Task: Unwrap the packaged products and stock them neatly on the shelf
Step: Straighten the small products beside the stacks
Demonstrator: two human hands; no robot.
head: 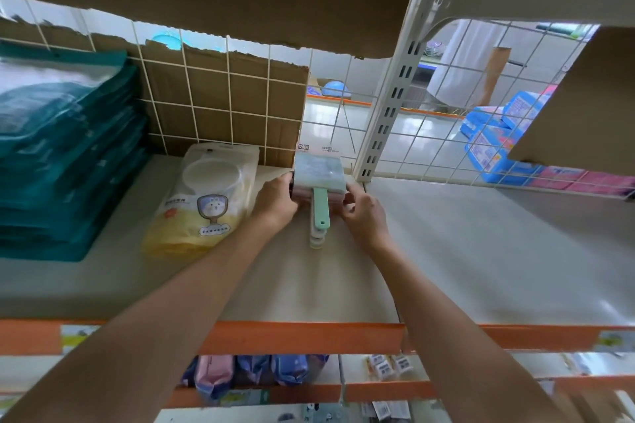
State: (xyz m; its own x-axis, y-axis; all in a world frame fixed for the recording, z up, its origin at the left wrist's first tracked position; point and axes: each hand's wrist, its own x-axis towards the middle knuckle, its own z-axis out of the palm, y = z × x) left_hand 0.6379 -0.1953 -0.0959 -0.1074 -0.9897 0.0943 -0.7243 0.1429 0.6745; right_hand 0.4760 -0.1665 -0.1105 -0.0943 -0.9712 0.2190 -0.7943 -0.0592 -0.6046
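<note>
Mint-green rollers (319, 178) — orange shelf edge (309, 336)

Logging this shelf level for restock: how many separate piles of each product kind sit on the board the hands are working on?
Teal flat packets: 1 pile
Yellow-and-white pouches: 1 pile
Pastel handled items, held by left hand and right hand: 1 pile
Total: 3 piles; pieces per pile too unclear to count.
</note>
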